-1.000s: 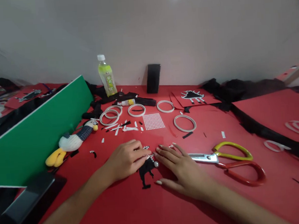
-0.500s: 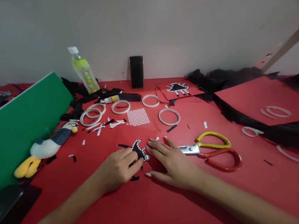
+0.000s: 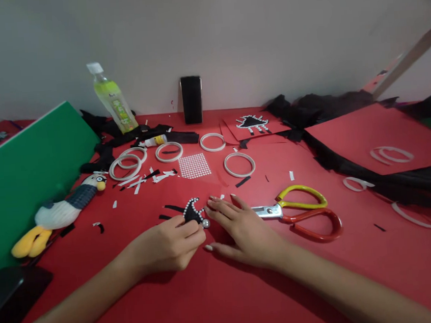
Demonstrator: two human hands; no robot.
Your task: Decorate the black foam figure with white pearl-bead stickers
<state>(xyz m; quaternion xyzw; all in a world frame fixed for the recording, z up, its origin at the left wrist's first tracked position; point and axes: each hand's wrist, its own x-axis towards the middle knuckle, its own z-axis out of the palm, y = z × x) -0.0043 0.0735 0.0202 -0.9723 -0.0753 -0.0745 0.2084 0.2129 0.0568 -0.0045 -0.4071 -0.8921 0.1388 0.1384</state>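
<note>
A black crescent-like cutout [image 3: 192, 213] edged with white pearl beads lies on the red tabletop. One larger pearl [image 3: 205, 223] sits at its lower right end. My left hand [image 3: 173, 243] is closed over the cutout's lower part, fingertips pinched together; whatever is between them is hidden. Thin black strips [image 3: 174, 208] stick out left of the cutout. Flat on the table, my right hand [image 3: 242, 228] rests just right of the pearl with fingers spread, holding nothing. Beyond its fingers, scissors [image 3: 303, 212] with one yellow and one red handle lie with their blade tips hidden.
A sheet of pearl beads [image 3: 194, 166], tape rings [image 3: 240, 164], a glue bottle [image 3: 155, 140] and paper scraps [image 3: 139, 182] lie ahead. A plush bird [image 3: 60, 211] is leftward by a green board [image 3: 34, 159]. Behind stand a drink bottle [image 3: 117, 107] and a phone [image 3: 192, 100].
The whole view has shifted slightly, moving things left and up. My left hand has shifted lower against the cutout, covering a black strip that showed below it. My right hand stays flat.
</note>
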